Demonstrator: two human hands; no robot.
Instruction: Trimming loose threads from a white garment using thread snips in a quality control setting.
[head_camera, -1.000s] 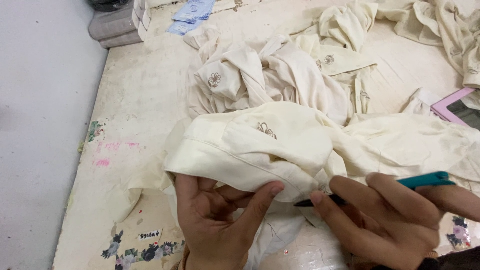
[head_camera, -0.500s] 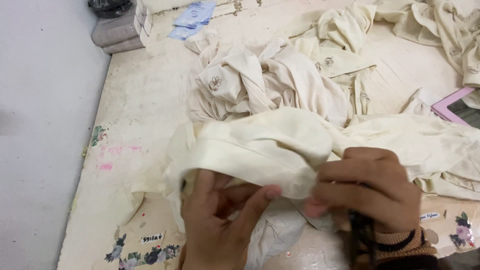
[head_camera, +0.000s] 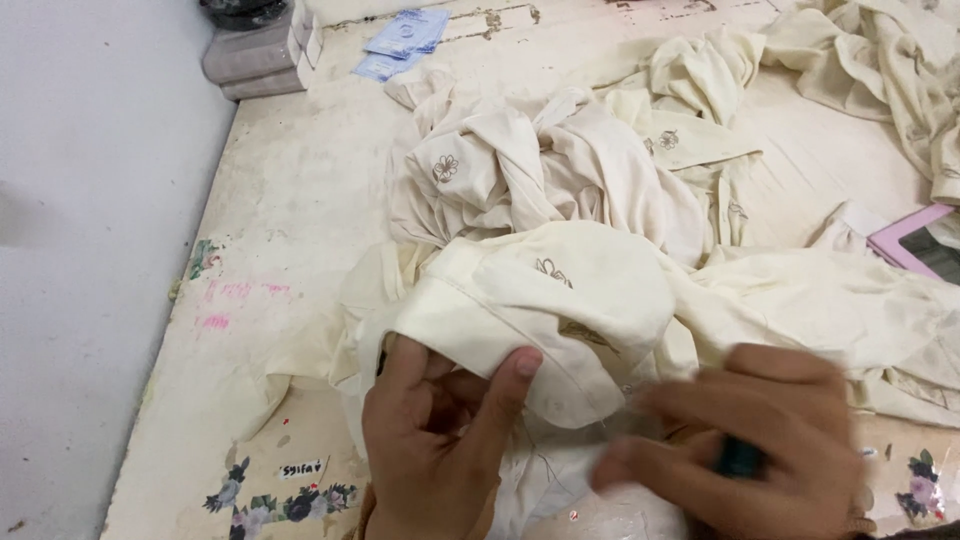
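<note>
The left hand (head_camera: 435, 450) sits near, palm up, fingers curled, thumb raised and pressing far-ward. The right hand (head_camera: 740, 455) lies to its right — blurred, fingers spread leftward, knuckles up.

A heap of cream garments (head_camera: 560, 170), blue packets (head_camera: 405, 40), grey blocks (head_camera: 255, 60) and a pink-framed tablet (head_camera: 925, 245) lie on the worn table (head_camera: 290, 220).

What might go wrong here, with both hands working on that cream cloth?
The right hand is blurred and grips a small teal tool; its tip is hidden, so it might nick the left hand pinching the cream garment close by. A loose thread hangs there and might snag. The stained table might soil the fabric.
</note>
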